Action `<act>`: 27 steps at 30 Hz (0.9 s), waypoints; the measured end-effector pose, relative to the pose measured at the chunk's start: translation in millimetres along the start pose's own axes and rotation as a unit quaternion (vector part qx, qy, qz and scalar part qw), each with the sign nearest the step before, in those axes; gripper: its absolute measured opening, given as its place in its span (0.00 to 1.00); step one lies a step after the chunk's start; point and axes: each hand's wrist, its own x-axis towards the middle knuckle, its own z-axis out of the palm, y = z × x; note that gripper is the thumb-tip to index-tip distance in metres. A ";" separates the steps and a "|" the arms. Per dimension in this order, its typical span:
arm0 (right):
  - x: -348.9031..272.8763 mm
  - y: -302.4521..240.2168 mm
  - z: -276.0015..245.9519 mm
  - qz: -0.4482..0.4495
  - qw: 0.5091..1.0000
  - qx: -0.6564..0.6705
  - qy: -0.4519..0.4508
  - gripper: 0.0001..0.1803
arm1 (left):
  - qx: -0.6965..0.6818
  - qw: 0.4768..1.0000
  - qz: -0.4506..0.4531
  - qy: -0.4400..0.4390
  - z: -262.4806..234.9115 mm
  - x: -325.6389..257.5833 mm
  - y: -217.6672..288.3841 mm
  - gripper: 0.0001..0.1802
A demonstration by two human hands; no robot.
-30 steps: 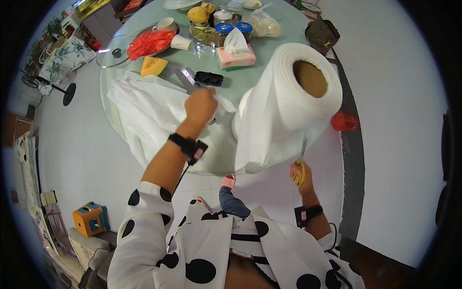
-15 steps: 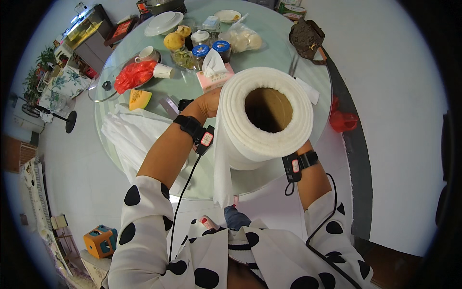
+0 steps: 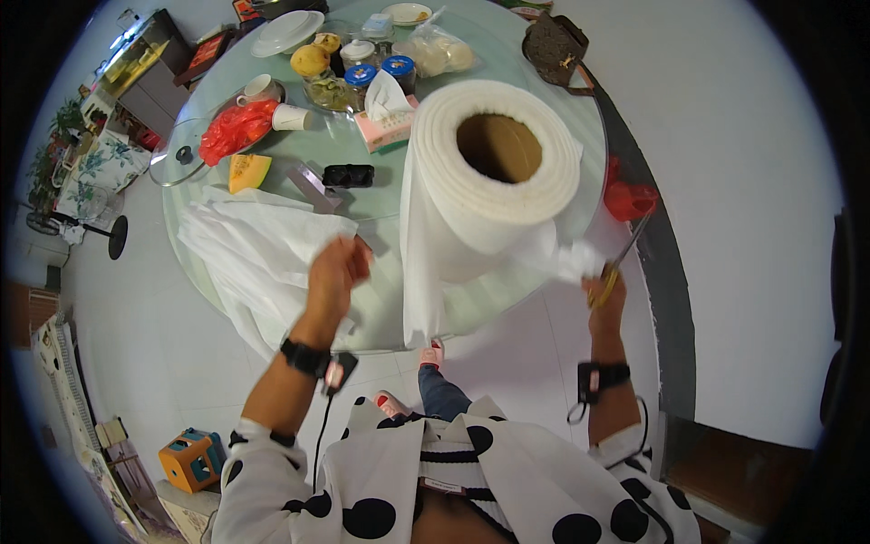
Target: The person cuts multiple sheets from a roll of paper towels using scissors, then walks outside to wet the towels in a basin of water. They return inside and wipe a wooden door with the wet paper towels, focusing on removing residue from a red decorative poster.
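A: Where's the white roll [image 3: 494,172]?
B: I see it upright on the glass table [image 3: 381,195], btwn hands. L hand [image 3: 337,270] pinches its loose sheet [image 3: 263,249]; R hand [image 3: 605,295] closed on yellow scissors [image 3: 614,267].

one fisheye camera on the person's head looks steeply down, close over a big white roll [image 3: 494,172] and round glass table [image 3: 362,236], forearms entering from below, floor curving around the rim.

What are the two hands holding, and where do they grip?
The right hand grips yellow-handled scissors by the handles. The left hand pinches the edge of the white sheet.
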 end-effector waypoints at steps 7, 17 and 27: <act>-216.2 61.2 -61.3 0.376 0.904 -0.055 -0.195 0.14 | 0.081 0.896 -0.385 -0.206 -16.0 -111.8 -153.7 0.43; -344.7 131.8 1.5 0.405 0.853 -0.016 -0.328 0.17 | -0.349 0.832 -0.170 -0.397 18.3 -81.7 -152.9 0.51; -318.4 167.2 -9.4 0.356 0.929 0.004 -0.104 0.13 | -0.022 0.974 -0.168 -0.149 -33.0 -88.6 -77.6 0.16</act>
